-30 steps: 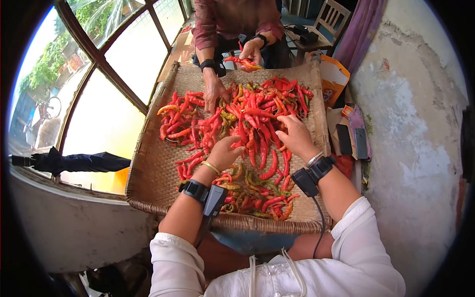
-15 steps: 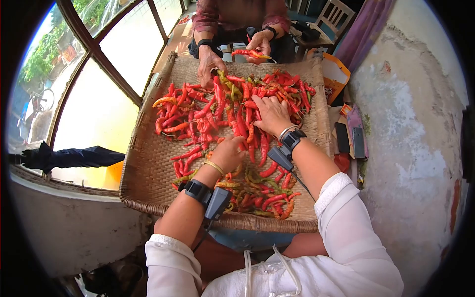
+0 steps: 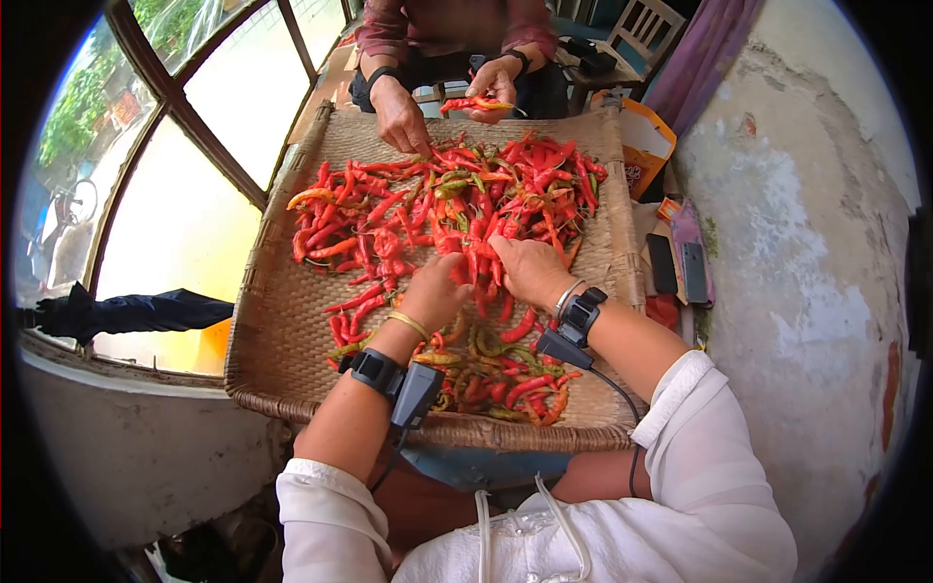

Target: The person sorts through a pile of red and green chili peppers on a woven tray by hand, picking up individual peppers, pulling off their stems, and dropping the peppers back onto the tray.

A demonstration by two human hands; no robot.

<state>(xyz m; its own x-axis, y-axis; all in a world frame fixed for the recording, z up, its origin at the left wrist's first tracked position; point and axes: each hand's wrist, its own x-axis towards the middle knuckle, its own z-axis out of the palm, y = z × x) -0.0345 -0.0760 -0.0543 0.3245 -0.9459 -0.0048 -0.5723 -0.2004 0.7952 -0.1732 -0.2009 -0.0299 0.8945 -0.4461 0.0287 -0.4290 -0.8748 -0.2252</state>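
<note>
The person's left hand (image 3: pixel 434 290) is resting palm down near the middle of a woven tray (image 3: pixel 275 330), its fingers curling almost closed into the chillies (image 3: pixel 442 199); whether any pod is actually gripped cannot be told. Just to the right of it, nearly touching, the right hand (image 3: pixel 530 269) is lying palm down and half curled, its fingertips (image 3: pixel 498 245) pressing onto red pods at the near edge of the main heap, and its hold cannot be told either. Both wrists are wearing black bands with small boxes attached (image 3: pixel 413 391), and a thin gold bangle (image 3: pixel 408 322) is sitting on the left wrist. The chillies, mostly red with some orange and green ones, are spreading across the far half of the tray, while a smaller batch (image 3: pixel 501 381) is lying at the near edge, under and beside the person's forearms. At the far side, a co-worker in a dark red sleeve is reaching 1 hand (image 3: pixel 400 112) down to the far edge of the heap and is holding a few pods (image 3: pixel 476 102) in the other hand (image 3: pixel 494 80) above the tray. To the right of the tray, 2 phones (image 3: pixel 678 264) are lying near the wall, and to the left a folded dark umbrella (image 3: pixel 131 313) is lying on the window sill.
</note>
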